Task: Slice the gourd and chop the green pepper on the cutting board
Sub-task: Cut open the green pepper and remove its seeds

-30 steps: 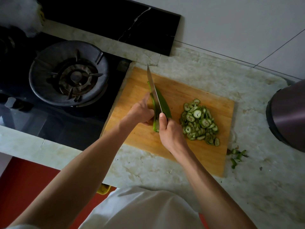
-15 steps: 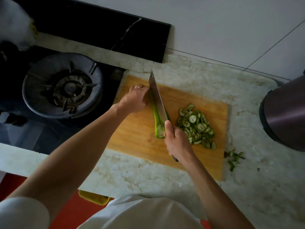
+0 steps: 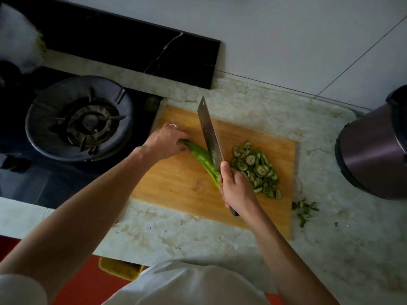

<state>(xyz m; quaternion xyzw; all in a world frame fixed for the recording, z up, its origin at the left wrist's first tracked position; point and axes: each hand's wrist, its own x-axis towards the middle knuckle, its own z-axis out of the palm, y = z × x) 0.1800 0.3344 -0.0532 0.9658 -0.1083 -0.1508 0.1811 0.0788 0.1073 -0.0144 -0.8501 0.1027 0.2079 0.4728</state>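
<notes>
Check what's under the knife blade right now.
The green pepper lies under the knife, on the cutting board. Left hand covers its far end; right hand hides the near tip and the knife's handle.

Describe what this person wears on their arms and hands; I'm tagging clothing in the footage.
Both forearms are bare, with no gloves. The left hand wears a ring on one finger. The right hand shows no jewellery. A white short sleeve covers the left upper arm.
</notes>
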